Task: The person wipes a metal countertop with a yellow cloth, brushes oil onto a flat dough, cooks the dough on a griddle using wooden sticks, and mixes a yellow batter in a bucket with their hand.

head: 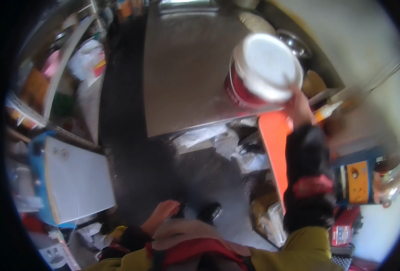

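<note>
A red plastic bucket [238, 88] with a white lid [269, 62] and a thin handle stands at the right front of a brown metal-topped table [186, 67]. My right hand [300, 105] reaches out to the lid's near right rim; its fingers touch the rim or lie just over it, and blur hides whether they grip. Low by my body at the lower left, my left hand [166, 210] hangs over the dark floor, nothing visible in it, its fingers too blurred to read.
Behind the bucket lie a metal bowl [293, 42] and a pale round item [257, 23]. An orange-red board [275, 152] stands beneath my right arm. A blue-sided chest with a pale top [79, 179] and loaded shelves [69, 64] are at the left. Plastic bags [251, 161] lie below the table edge.
</note>
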{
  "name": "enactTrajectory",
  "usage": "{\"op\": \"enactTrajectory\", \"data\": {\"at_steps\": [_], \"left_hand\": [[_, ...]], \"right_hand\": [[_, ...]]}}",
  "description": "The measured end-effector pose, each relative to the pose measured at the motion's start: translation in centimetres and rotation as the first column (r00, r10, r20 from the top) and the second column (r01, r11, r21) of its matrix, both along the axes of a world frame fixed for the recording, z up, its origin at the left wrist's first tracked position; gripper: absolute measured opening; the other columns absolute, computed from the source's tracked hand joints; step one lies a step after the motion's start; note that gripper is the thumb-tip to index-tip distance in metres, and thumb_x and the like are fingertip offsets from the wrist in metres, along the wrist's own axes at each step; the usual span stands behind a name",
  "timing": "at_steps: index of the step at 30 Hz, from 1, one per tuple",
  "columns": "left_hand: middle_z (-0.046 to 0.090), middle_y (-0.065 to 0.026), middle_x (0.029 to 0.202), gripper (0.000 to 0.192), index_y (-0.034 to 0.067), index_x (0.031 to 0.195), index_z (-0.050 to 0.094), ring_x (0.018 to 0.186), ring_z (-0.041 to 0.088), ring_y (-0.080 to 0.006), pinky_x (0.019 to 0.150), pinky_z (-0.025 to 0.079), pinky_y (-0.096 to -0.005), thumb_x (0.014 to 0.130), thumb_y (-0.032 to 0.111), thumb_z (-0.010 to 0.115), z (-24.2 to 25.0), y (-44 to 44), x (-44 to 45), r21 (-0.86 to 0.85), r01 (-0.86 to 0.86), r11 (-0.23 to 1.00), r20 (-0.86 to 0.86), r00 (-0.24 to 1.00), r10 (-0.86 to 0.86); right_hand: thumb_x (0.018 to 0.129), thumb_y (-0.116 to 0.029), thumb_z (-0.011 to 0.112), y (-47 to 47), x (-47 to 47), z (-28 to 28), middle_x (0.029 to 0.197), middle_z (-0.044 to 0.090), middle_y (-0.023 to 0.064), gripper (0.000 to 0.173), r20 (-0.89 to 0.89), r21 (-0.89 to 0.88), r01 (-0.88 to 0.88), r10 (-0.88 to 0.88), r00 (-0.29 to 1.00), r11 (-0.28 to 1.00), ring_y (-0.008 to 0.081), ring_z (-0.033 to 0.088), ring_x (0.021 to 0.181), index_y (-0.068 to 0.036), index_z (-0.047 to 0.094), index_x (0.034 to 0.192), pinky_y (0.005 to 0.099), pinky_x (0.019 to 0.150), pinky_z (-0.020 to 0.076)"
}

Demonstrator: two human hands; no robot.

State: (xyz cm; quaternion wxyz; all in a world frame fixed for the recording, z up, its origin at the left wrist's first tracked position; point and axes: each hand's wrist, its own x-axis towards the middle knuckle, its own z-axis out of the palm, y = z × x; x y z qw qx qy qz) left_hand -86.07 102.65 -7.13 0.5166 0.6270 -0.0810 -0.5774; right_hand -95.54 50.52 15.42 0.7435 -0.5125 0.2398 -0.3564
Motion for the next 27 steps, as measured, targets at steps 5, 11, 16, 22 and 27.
{"op": "enactTrajectory", "data": {"at_steps": [5,11,16,22,27], "left_hand": [[0.060,-0.0071,0.086,0.030,0.001,0.102,0.059,0.077,0.058,-0.0144,0.072,0.048,-0.0282,0.091,0.026,0.045,-0.9,1.4,2.4,0.096,-0.041,0.994,0.066,0.997,0.035],[0.059,-0.0066,0.085,0.032,0.000,0.100,0.059,0.077,0.058,-0.0142,0.073,0.049,-0.0284,0.090,0.027,0.047,-3.6,2.6,4.0,0.149,-0.108,0.983,0.083,0.992,0.097],[0.060,-0.0060,0.085,0.031,0.001,0.101,0.059,0.079,0.058,-0.0133,0.072,0.049,-0.0281,0.091,0.028,0.046,-11.1,4.4,2.0,0.323,-0.044,0.945,0.125,0.992,0.004],[0.058,-0.0048,0.086,0.029,0.001,0.102,0.057,0.079,0.056,-0.0121,0.073,0.045,-0.0266,0.091,0.024,0.045,-16.2,8.0,-4.3,0.465,-0.123,0.877,0.138,0.988,0.065],[0.058,-0.0024,0.079,0.027,0.001,0.101,0.058,0.073,0.055,-0.0109,0.069,0.044,-0.0245,0.091,0.024,0.046,-19.0,11.7,-7.9,0.648,-0.128,0.751,0.150,0.988,0.038]], "right_hand": [[0.079,-0.038,0.060,-5.3,8.2,-1.0,0.066,0.052,0.0108,0.045,-0.142,-0.088,0.272,-0.283,0.949,0.958,0.0208,0.056,0.059,0.006,0.056,0.087,0.0372,0.049,0.0500],[0.090,-0.033,0.045,2.6,5.5,-4.1,0.113,0.050,0.0175,0.048,0.006,-0.486,0.341,-0.386,0.922,0.805,0.0274,0.054,0.095,0.002,0.038,0.122,0.0392,0.082,0.0456],[0.087,-0.008,0.051,15.5,-0.9,-27.1,0.082,0.060,0.0093,0.019,-0.249,0.003,-0.238,0.232,0.941,0.971,0.0165,0.059,0.072,0.004,0.056,0.102,0.0269,0.066,0.0488],[0.083,-0.019,0.055,14.8,-16.3,-58.7,0.075,0.057,0.0105,0.020,-0.528,0.597,0.253,0.136,0.838,0.761,0.0204,0.059,0.069,0.001,0.056,0.088,0.0327,0.066,0.0508],[0.086,-0.033,0.044,3.6,-36.3,-73.6,0.080,0.058,0.0130,0.037,0.189,0.920,-0.215,0.109,0.976,0.328,0.0248,0.055,0.075,0.001,0.056,0.089,0.0334,0.069,0.0476]]}}
